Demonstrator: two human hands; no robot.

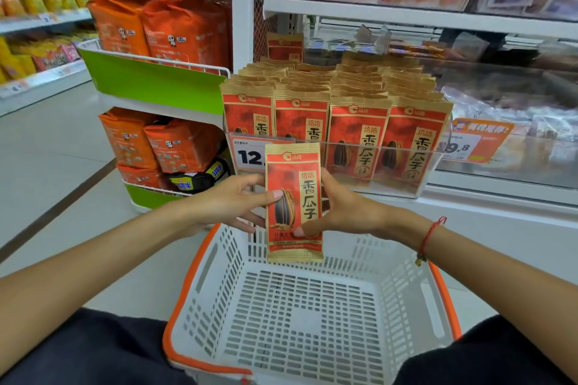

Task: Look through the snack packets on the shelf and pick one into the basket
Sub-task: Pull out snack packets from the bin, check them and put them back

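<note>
side rack point(150, 84): sitting way off to the left, stuffed with orange bags point(184, 30); green panel running along the front

left hand point(233, 205): pinching the left edge of the held packet, thumb lying on the front; fingers going behind it

held packet point(294, 201): red and gold sunflower seed packet, being held upright between both hands; hanging just above the far rim of the basket, not inside yet

right hand point(345, 208): gripping the right edge, thumb pressing low on the front; red string bracelet point(431, 236) sitting on the wrist

shelf packets point(336, 109): same kind, standing in rows in a clear bin point(403, 172) right behind the hands

basket point(312, 319): white with orange trim, sitting below the hands
</note>
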